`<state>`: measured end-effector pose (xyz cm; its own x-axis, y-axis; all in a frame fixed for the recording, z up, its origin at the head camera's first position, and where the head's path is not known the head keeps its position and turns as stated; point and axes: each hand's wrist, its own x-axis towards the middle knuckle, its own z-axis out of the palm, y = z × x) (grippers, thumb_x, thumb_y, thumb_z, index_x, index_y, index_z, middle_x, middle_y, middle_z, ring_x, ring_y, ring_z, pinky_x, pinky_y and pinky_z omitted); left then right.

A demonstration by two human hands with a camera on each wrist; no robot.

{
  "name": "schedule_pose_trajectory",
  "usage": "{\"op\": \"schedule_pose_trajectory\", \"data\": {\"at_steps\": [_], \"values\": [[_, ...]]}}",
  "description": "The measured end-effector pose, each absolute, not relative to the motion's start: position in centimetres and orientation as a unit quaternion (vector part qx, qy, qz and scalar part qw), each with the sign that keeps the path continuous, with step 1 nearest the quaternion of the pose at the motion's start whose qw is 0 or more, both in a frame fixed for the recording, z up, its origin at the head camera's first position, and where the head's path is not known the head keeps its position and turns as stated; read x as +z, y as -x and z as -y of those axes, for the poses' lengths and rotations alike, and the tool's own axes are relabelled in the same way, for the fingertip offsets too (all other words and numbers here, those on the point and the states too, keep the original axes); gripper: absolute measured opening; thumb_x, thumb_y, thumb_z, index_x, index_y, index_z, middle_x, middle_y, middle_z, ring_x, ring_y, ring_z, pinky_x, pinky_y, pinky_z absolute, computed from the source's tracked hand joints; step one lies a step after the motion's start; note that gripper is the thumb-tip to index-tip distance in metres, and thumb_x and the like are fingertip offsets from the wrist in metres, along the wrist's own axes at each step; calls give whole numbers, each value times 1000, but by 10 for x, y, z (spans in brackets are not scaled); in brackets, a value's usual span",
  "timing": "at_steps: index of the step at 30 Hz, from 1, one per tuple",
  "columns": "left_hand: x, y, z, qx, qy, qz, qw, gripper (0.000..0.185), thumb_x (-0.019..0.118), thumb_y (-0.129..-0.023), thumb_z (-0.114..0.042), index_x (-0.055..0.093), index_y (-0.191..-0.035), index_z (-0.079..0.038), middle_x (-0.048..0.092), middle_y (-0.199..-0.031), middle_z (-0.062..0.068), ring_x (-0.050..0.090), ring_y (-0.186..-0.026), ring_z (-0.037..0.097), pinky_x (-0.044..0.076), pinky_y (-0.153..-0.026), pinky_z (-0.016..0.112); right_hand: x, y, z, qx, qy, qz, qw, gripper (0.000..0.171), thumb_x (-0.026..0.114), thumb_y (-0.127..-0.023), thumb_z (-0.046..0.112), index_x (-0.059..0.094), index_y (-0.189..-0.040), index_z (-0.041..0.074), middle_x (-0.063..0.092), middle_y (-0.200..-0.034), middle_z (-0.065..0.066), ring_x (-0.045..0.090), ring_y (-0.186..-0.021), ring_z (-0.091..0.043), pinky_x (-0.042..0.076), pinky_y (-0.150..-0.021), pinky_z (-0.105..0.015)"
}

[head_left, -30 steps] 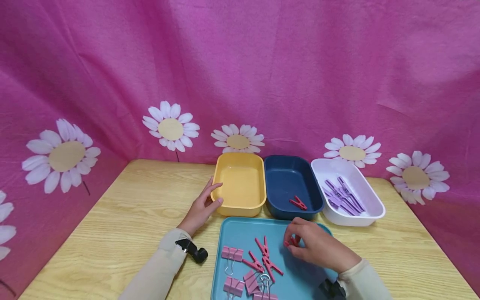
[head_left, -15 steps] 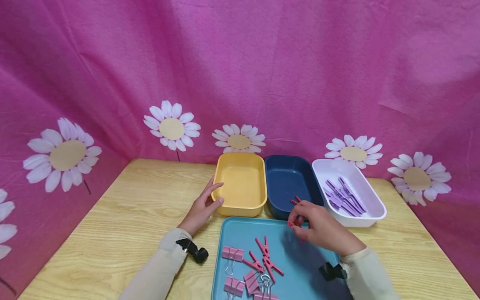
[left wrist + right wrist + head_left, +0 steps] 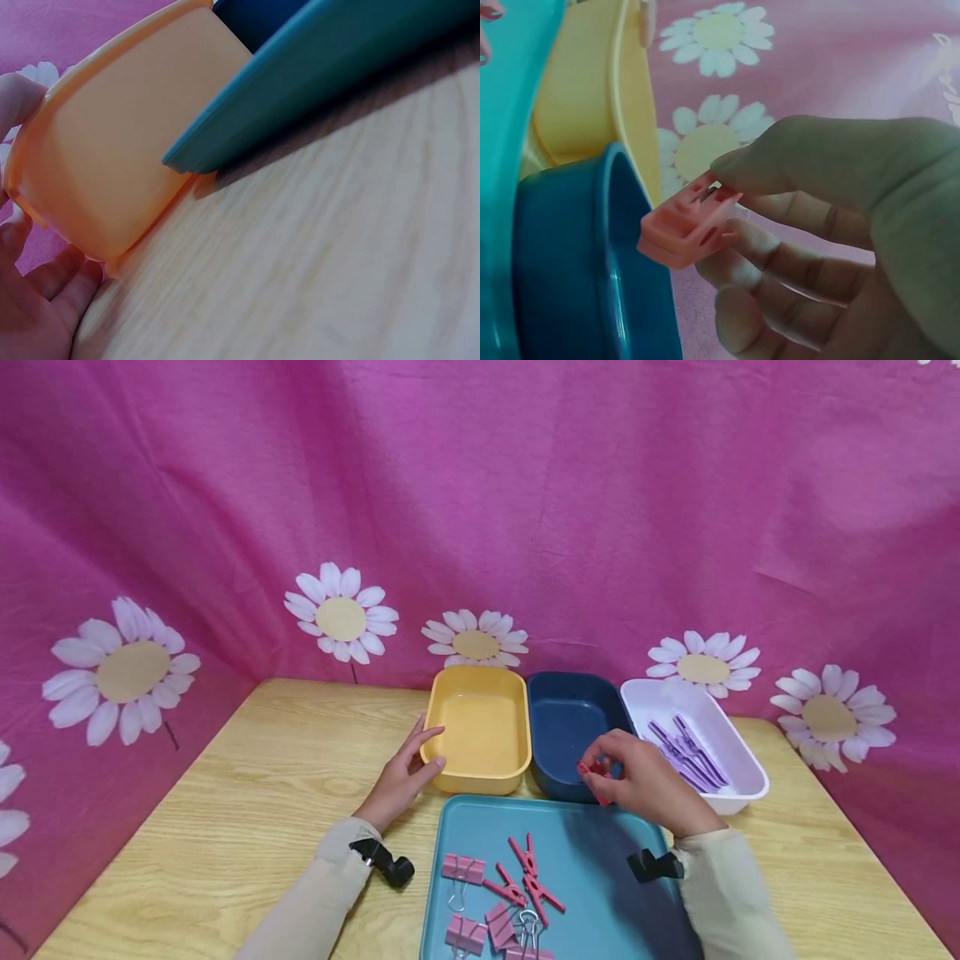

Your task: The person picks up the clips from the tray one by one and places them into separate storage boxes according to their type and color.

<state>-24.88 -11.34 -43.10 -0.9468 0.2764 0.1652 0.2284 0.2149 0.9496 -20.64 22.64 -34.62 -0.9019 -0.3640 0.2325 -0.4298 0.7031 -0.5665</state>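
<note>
My right hand point(image 3: 648, 781) pinches a red clothespin point(image 3: 686, 225) between thumb and fingers, over the near edge of the dark blue bin point(image 3: 567, 706). My left hand point(image 3: 401, 781) holds the yellow bin point(image 3: 483, 777) at its near left corner, the index finger over the rim. In the left wrist view, other fingers point(image 3: 75, 289) lie low against that bin's outer wall. On the teal tray point(image 3: 600, 893) lie several more red clothespins point(image 3: 538, 893) beside several pink binder clips point(image 3: 463, 868) with wire handles. The right hand hides part of the blue bin's inside.
A white bin point(image 3: 738, 735) with several slender purple pieces point(image 3: 693, 752) stands right of the blue one. The three bins stand side by side on the wooden table point(image 3: 300, 760), just beyond the tray. A magenta curtain point(image 3: 480, 510) with printed daisies hangs behind.
My right hand has carried the red clothespin up from the tray and away from me to the blue bin. It now covers the clothespin seen in that bin earlier. The left hand stays put.
</note>
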Motion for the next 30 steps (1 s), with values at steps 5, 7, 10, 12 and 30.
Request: {"op": "schedule_pose_trajectory", "data": {"at_steps": [5,7,10,12,30], "values": [[-431,249,114,607,-164,-777,17,52,58,-98,-22,42,-145,-11,5,-162,6,19,-145,27,27,-113,38,-345,215,-226,322,-214,920,64,12,76,-82,10,68,-89,15,59,-90,-2,59,-75,-14,54,-57,-25],[-431,250,113,609,-164,-776,18,52,58,-98,-22,42,-145,-11,5,-162,6,20,-145,27,27,-113,37,-346,218,-226,321,-212,920,69,11,76,-83,11,68,-89,14,58,-89,-2,60,-73,-14,53,-57,-25],[-434,252,113,610,-164,-775,18,52,59,-97,-21,42,-146,-11,5,-162,7,19,-145,27,27,-113,37,-346,220,-227,324,-203,921,71,10,76,-83,12,68,-89,14,58,-87,-1,61,-71,-15,52,-57,-25],[-442,257,114,610,-163,-775,18,53,59,-97,-23,42,-146,-13,4,-162,4,19,-145,26,26,-113,38,-347,221,-228,324,-196,923,72,10,76,-83,14,68,-89,15,58,-86,-1,60,-70,-15,52,-57,-25],[-462,268,115,608,-161,-777,-2,50,61,-96,-33,46,-143,-26,9,-161,-10,18,-145,17,26,-114,39,-350,227,-247,323,-152,928,109,13,77,-83,18,68,-93,14,62,-95,-5,61,-84,-21,53,-64,-31]]}}
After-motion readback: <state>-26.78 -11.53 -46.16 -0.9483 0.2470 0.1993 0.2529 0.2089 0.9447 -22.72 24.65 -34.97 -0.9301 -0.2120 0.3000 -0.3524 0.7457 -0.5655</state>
